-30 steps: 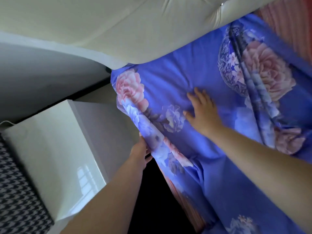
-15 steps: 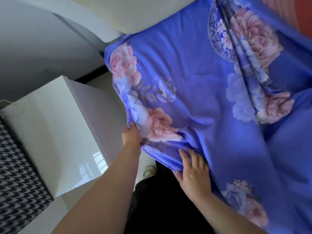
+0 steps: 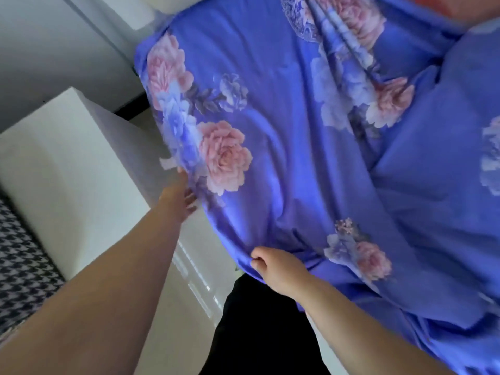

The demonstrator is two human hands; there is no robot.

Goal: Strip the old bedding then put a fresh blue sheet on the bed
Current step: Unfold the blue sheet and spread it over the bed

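Observation:
A blue sheet [image 3: 311, 163] printed with pink and pale flowers covers the bed's near corner and hangs over its side. My left hand [image 3: 177, 197] reaches to the sheet's hanging edge below a pink flower, with its fingertips tucked under the cloth. Further down the same edge, my right hand [image 3: 276, 266] pinches a fold of the sheet between thumb and fingers. A strip of orange-pink cloth [image 3: 433, 6] shows at the top right, beyond the sheet.
A white bedside cabinet [image 3: 67, 163] stands close to the bed on the left. A black-and-white houndstooth fabric [image 3: 19, 261] lies at the far left. The cream padded headboard [image 3: 162, 6] sits at the top. Glossy pale floor [image 3: 194, 280] runs between cabinet and bed.
My right hand moved from flat on top of the sheet down to its hanging edge and closed on it. My left hand slid along the edge. The view shifted down the bed.

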